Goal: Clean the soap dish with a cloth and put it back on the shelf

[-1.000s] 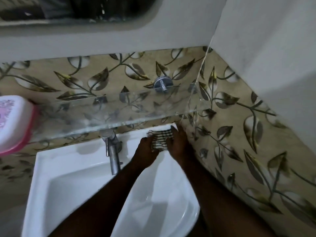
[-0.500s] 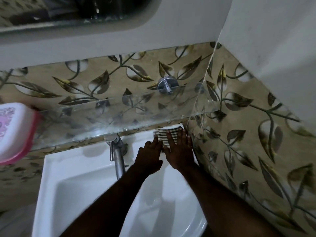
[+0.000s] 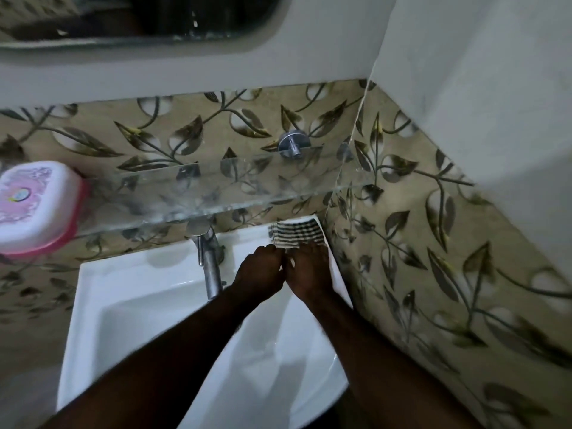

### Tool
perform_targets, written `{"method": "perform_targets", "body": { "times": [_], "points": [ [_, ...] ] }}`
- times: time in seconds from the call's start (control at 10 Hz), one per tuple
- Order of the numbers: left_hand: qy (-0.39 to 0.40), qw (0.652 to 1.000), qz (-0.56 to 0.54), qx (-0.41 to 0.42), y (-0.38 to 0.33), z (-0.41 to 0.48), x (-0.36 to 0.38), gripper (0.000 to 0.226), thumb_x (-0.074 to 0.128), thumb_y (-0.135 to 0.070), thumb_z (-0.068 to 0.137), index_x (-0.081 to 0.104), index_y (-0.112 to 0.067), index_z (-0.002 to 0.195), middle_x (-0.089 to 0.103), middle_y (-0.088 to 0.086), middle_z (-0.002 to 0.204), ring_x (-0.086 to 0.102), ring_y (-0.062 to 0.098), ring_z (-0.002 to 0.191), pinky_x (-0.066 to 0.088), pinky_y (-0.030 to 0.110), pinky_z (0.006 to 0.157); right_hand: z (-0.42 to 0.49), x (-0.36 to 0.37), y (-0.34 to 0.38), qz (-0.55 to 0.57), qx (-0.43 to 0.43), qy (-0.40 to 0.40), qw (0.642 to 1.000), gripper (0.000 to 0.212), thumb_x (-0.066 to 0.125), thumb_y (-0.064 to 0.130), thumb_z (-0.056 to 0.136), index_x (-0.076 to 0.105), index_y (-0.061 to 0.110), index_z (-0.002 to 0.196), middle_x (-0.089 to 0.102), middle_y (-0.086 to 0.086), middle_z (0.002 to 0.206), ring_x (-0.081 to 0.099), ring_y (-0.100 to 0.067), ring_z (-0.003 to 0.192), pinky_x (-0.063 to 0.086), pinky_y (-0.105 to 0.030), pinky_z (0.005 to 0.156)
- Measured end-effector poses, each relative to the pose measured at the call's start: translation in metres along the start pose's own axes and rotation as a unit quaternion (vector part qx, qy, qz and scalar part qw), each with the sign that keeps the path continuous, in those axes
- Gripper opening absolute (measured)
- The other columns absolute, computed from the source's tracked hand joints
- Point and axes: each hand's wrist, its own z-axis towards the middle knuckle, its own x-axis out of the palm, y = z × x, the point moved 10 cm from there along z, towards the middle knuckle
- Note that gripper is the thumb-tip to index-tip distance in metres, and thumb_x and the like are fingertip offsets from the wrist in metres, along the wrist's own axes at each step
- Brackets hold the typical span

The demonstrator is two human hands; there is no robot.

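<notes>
Leaf-patterned tiles point(image 3: 185, 131) back this bathroom corner, with a glass shelf point(image 3: 247, 193) fixed across them above a white sink point(image 3: 139, 305). Taking the tap point(image 3: 210, 264) as the marker and going left to right: the soap dish point(image 3: 37, 205), white lid over a pink base, sits well left of the tap and above it, on the shelf's left end, with neither hand near it.

Just right of the tap the left hand point(image 3: 260, 269) and the right hand point(image 3: 309, 269) lie side by side, touching each other, knuckles up. Their fingertips meet the near edge of the striped cloth point(image 3: 297, 232), which lies behind them on the sink's back corner, right of the tap and under the shelf. Whether the fingers pinch that edge or only rest on it, I cannot tell.

A second ago the cloth was bunched between both hands; half a second ago the right palm lay flat over it. Now it lies spread and mostly uncovered, the hands drawn back to its near edge (the head has also dipped a little, so everything sits lower in view).

For the task this reads as the cloth being set aside with the dish on the shelf, so the job looks at or near its end.
</notes>
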Motion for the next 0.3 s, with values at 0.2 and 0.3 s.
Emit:
{"method": "perform_targets", "body": {
  "times": [0.2, 0.3],
  "points": [
    [0.034, 0.997, -0.024, 0.062, 0.032, -0.047, -0.02, 0.023, 0.058, -0.023, 0.085, 0.062, -0.009, 0.103, 0.065, 0.014, 0.105, 0.06, 0.032, 0.101, 0.046, 0.037, 0.081, -0.027, -0.016, 0.077, -0.026, -0.053, 0.076, 0.995, 0.024, 0.057, 0.025, 0.087, 0.073, 0.009, 0.078, 0.074, -0.014, 0.082, 0.068, -0.037, 0.083, 0.048, -0.037, 0.073],
    [0.005, 0.993, -0.068, 0.093, 0.06, -0.085, -0.04, 0.026, 0.058, -0.023, 0.081, 0.063, -0.003, 0.097, 0.067, 0.018, 0.097, 0.062, 0.035, 0.094, 0.045, 0.037, 0.077, -0.042, -0.021, 0.123, -0.039, -0.037, 0.109, 0.993, 0.022, 0.057, 0.025, 0.086, 0.071, 0.009, 0.088, 0.073, -0.014, 0.096, 0.066, -0.036, 0.096, 0.046, -0.033, 0.076]
  ]
}}
